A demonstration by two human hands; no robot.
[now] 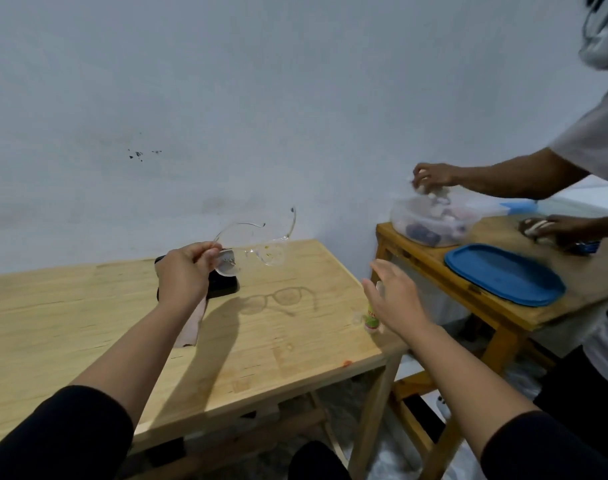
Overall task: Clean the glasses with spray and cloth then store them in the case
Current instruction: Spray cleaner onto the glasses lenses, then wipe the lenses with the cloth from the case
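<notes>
Clear-framed glasses (261, 249) are held up in the air above a wooden tabletop (88, 306), arms unfolded, their shadow falling on the wood below. The left hand (184, 271) holds them, fingers (209, 252) curled and pinching the frame by one lens. A pinkish cloth (191, 327) hangs down beneath that hand. Behind the hand lies a black case (223, 285). The right hand (392, 299) hovers with fingers spread, just over a small spray bottle (371, 318) standing near the tabletop's right edge. At a second table (486, 292) to the right, another person (503, 174) reaches into a clear plastic container (430, 220) beside a blue lid (503, 273).
</notes>
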